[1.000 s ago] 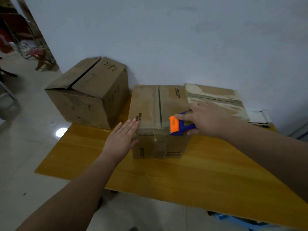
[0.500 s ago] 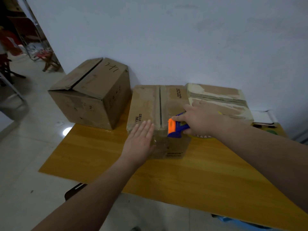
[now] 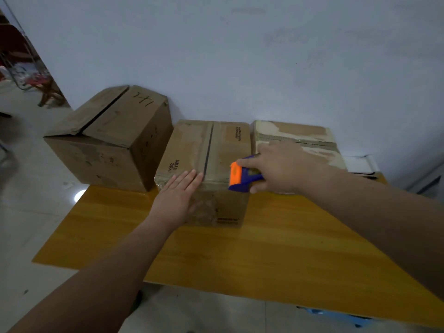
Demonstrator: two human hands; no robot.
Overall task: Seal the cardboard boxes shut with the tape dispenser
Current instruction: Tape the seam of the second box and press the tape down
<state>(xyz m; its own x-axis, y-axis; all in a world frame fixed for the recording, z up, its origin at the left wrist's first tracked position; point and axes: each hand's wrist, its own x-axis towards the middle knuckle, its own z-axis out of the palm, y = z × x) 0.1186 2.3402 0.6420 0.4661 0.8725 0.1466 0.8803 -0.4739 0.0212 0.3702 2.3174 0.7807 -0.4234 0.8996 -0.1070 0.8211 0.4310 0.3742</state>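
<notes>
A middle cardboard box (image 3: 223, 145) stands on the yellow wooden table (image 3: 252, 255), its two top flaps meeting at a dark centre seam. My left hand (image 3: 179, 198) lies flat with straight fingers on the box's near top edge, just left of that seam. My right hand (image 3: 278, 168) grips a blue tape dispenser with an orange front (image 3: 240, 175), held at the box's near right top edge. A larger box (image 3: 113, 138) marked in pen sits to the left, its flaps slightly apart. A third box (image 3: 298, 140) with torn, peeled paper on top sits to the right.
All three boxes stand against a white wall. A white flat object (image 3: 360, 164) lies behind the right box. Tiled floor (image 3: 26, 212) and chairs lie to the left, and something blue (image 3: 336, 316) shows under the table's near right edge.
My left hand slid right along the middle box's near edge toward the seam. My right hand and the dispenser stayed at the box's near right edge.
</notes>
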